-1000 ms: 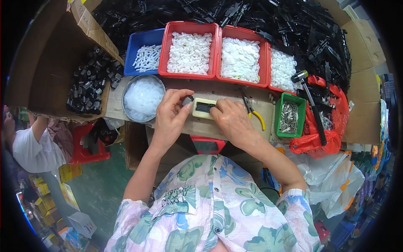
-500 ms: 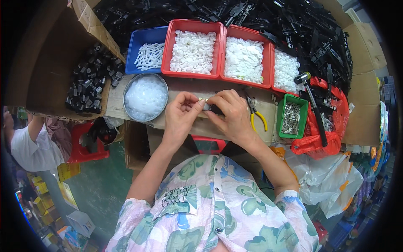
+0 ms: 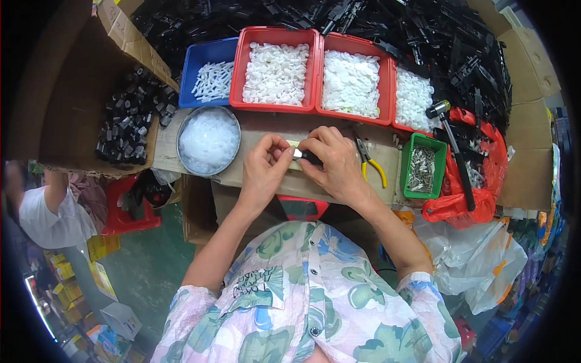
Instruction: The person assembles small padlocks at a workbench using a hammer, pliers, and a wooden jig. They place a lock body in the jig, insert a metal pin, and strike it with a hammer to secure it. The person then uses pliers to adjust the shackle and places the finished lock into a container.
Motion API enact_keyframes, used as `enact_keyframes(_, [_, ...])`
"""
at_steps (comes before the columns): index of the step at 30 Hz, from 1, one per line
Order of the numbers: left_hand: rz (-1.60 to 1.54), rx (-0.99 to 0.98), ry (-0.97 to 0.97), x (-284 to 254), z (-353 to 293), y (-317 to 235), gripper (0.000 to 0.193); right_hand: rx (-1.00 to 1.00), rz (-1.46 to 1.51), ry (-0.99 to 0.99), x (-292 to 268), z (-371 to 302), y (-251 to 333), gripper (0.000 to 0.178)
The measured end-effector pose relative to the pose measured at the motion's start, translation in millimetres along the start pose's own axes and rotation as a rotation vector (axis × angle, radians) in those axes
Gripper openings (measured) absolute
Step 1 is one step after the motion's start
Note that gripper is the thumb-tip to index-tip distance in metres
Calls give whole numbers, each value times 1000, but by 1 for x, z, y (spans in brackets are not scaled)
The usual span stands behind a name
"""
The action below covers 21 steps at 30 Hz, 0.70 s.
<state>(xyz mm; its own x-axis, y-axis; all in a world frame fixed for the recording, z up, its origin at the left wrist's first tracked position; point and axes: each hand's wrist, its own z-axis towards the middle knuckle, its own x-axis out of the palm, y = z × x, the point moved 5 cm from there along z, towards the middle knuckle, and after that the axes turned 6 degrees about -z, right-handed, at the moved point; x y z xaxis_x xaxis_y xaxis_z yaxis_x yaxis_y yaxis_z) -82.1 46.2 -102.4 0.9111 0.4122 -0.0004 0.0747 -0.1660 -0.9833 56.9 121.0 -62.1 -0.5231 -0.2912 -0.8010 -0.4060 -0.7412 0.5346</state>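
Above the near edge of the wooden bench, my two hands meet in front of my chest. My right hand [image 3: 333,162] is closed around a small black part with a pale, shiny end [image 3: 298,154]. Close against that end, my left hand [image 3: 265,164] is pinched shut, thumb against curled fingers; what lies in the pinch is too small to make out. Under the fingertips shows a pale yellowish piece [image 3: 293,144]. Just right of my right hand lie pliers with yellow handles [image 3: 374,172]. A round metal bowl of clear small pieces [image 3: 209,140] stands left of my left hand.
Behind stand a blue bin [image 3: 189,74] and red bins [image 3: 313,72] of white parts. Black parts [image 3: 387,18] heap beyond. Rightward are a green tray [image 3: 441,170], a hammer [image 3: 458,158] and a red bag [image 3: 451,209]. A carton [image 3: 66,91] holds black pieces; a person's sleeve [image 3: 53,215] shows at left.
My hands stay together over the bench, with a slight shift of the fingers. The part's pale end shows more plainly between them now. The person's arm at the left has moved a little.
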Motion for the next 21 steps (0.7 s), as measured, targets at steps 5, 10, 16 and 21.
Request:
enact_keyframes(5, [281,255,-16,0,-2,2,10,-8,-29,-14,-5,-5,1,28])
enact_keyframes(10, [386,339,-9,-3,-2,-19,15,71,-81,-233,-59,-38,-13,24])
enact_keyframes(16, [549,608,-13,-6,35,-75,11,533,-403,-265,-125,-124,-75,17])
enact_keyframes(21, [843,717,164,13,92,-79,15,585,-477,-170,-122,-139,-90,16])
